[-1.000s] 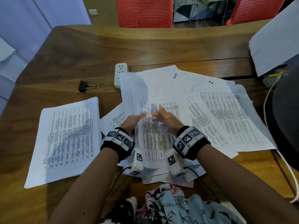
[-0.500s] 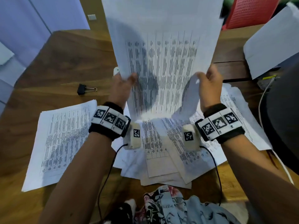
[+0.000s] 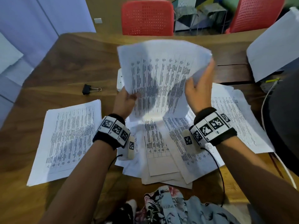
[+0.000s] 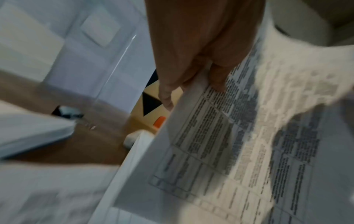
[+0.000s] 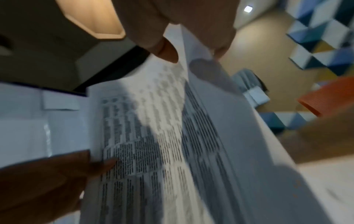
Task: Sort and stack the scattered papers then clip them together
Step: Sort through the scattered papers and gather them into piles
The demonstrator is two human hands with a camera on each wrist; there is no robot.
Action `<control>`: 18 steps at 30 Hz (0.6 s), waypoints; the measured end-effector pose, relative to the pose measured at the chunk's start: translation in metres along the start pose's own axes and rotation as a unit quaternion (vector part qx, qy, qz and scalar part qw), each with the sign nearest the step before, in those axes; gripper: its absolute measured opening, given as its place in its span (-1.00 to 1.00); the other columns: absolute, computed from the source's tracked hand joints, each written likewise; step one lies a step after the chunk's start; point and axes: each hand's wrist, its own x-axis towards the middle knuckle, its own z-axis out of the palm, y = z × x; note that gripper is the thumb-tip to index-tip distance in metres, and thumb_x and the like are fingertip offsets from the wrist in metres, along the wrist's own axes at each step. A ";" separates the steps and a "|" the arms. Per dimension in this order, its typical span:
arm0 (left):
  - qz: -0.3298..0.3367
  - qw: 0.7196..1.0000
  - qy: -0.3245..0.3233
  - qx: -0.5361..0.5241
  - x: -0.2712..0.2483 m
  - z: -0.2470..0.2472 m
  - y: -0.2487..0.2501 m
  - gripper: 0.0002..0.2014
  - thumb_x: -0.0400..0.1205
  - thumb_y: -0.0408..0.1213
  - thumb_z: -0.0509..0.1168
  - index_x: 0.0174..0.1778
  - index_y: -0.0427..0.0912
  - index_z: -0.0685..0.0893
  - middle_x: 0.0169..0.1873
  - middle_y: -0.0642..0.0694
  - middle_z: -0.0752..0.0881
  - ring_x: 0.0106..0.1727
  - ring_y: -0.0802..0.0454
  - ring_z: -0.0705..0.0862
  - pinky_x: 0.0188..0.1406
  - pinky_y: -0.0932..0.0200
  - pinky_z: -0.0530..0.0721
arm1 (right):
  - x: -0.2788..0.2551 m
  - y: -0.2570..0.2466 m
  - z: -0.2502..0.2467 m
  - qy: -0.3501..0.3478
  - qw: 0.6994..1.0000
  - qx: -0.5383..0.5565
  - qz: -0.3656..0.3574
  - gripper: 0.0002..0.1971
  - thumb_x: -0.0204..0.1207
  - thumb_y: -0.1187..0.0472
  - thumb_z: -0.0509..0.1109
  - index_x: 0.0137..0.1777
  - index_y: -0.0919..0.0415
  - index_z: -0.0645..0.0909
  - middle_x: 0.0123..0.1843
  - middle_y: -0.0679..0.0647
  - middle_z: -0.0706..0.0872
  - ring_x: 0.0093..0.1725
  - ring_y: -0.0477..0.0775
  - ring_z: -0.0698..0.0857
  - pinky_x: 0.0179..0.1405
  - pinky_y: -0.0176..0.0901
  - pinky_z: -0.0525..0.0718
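Both hands hold a printed sheet [image 3: 161,75] up over the middle of the wooden table [image 3: 68,62]. My left hand [image 3: 125,101] pinches its lower left edge, thumb on the printed face [image 4: 218,81]. My right hand [image 3: 199,89] grips the right edge [image 5: 193,50], which bends forward. Beneath them several printed sheets [image 3: 226,120] lie scattered and overlapping. A squared stack of sheets [image 3: 64,136] lies at the left. A black binder clip [image 3: 88,91] rests on the table behind that stack.
A white power strip [image 3: 119,81] peeks out behind the held sheet. White paper [image 3: 273,50] and a dark object with cables [image 3: 283,126] sit at the right edge. Two red chairs [image 3: 147,20] stand beyond the far edge. Floral cloth [image 3: 169,207] lies at the near edge.
A second ago both hands were down on the scattered pile. They lifted one sheet high toward the camera, and it has now come lower and tilted away, its right edge curling.
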 end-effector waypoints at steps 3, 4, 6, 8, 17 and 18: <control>0.092 0.982 0.061 0.156 0.013 0.001 0.021 -0.70 0.69 -0.43 0.14 0.33 -0.42 0.48 -0.10 -0.23 0.65 -0.13 -0.07 0.60 -0.33 0.35 0.64 | 0.015 -0.028 0.010 0.021 0.976 -0.145 -0.160 -0.24 0.31 0.56 0.20 0.56 0.49 0.07 0.59 0.41 0.20 0.57 0.13 0.10 0.60 0.11 -0.15; 0.112 0.971 0.083 0.196 0.016 0.002 0.030 -0.73 0.69 -0.41 0.14 0.28 -0.43 0.50 -0.11 -0.31 0.69 -0.15 -0.14 0.63 -0.21 0.10 0.70 | 0.021 -0.032 0.015 0.006 0.954 -0.212 -0.210 -0.20 0.32 0.55 0.28 0.58 0.42 0.06 0.60 0.39 0.19 0.57 0.17 0.06 0.56 0.21 -0.29; 0.156 0.946 0.112 0.261 0.017 0.006 0.044 -0.76 0.67 -0.38 0.15 0.19 -0.40 0.56 -0.09 -0.38 0.75 -0.10 -0.26 0.72 -0.05 -0.10 0.68 | 0.030 -0.031 0.023 -0.046 0.889 -0.338 -0.306 -0.09 0.24 0.48 0.48 0.57 0.25 0.10 0.60 0.29 0.26 0.57 0.24 0.09 0.46 0.32 -0.48; 0.217 0.920 0.138 0.296 0.016 0.008 0.052 -0.75 0.59 -0.44 0.18 0.17 -0.31 0.61 -0.16 -0.32 0.77 -0.10 -0.28 0.73 0.02 -0.11 0.64 | 0.037 -0.032 0.025 -0.080 0.827 -0.433 -0.350 -0.17 0.10 0.38 0.59 0.41 0.14 0.36 0.49 0.19 0.50 0.54 0.32 0.34 0.35 0.65 -0.18; 0.045 0.926 0.313 0.206 0.002 -0.021 0.033 0.00 0.31 0.37 0.27 0.56 -0.21 0.25 0.64 -0.33 0.01 0.66 -0.29 -0.04 0.59 -0.21 -0.05 | 0.033 -0.038 0.017 -0.184 0.944 -0.235 -0.138 -0.84 0.53 0.39 0.24 -0.18 0.26 0.65 -0.27 0.04 0.57 -0.15 0.16 0.62 0.20 0.02 0.51; -0.017 0.933 0.322 0.158 0.003 -0.028 0.025 0.22 0.18 0.48 0.22 0.61 -0.29 0.10 0.63 -0.41 -0.05 0.66 -0.32 -0.07 0.59 -0.18 -0.06 | 0.031 -0.036 0.017 -0.165 0.964 -0.186 -0.100 -0.83 0.56 0.35 0.25 -0.19 0.29 0.66 -0.29 0.05 0.56 -0.22 0.11 0.59 0.03 -0.02 0.59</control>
